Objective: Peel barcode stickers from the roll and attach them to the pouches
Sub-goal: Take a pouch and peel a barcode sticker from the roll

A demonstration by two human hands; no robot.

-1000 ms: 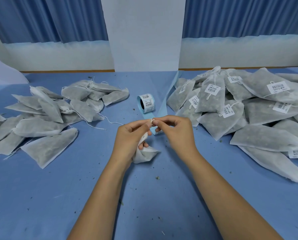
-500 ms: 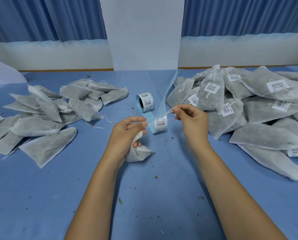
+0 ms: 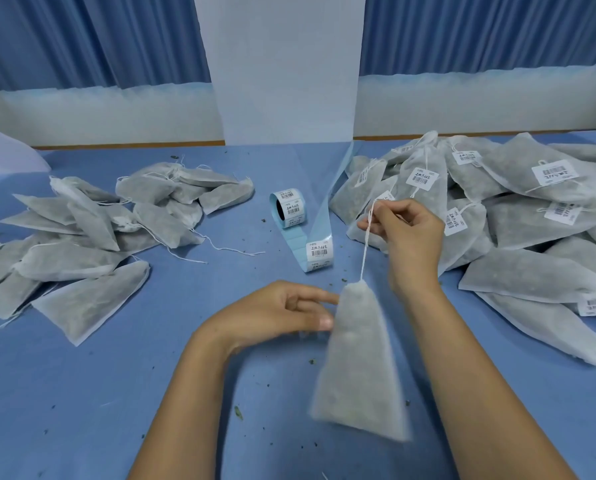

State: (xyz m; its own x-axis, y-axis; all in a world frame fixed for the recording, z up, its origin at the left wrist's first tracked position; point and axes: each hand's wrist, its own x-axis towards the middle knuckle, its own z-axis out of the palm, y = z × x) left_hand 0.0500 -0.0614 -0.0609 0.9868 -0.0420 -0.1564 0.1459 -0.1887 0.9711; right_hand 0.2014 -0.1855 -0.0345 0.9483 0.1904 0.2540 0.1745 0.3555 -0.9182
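The right hand (image 3: 407, 233) pinched a string (image 3: 365, 251), and the pouch (image 3: 358, 358) dangled from it, toward the near edge of the surface (image 3: 116, 410). The left hand (image 3: 275, 313) was loosely spread, fingertips by the pouch's neck. The sticker roll (image 3: 287, 207) stood mid-surface, with unlabelled pouches (image 3: 82, 244) toward the left edge and labelled pouches (image 3: 531, 220) toward the right.
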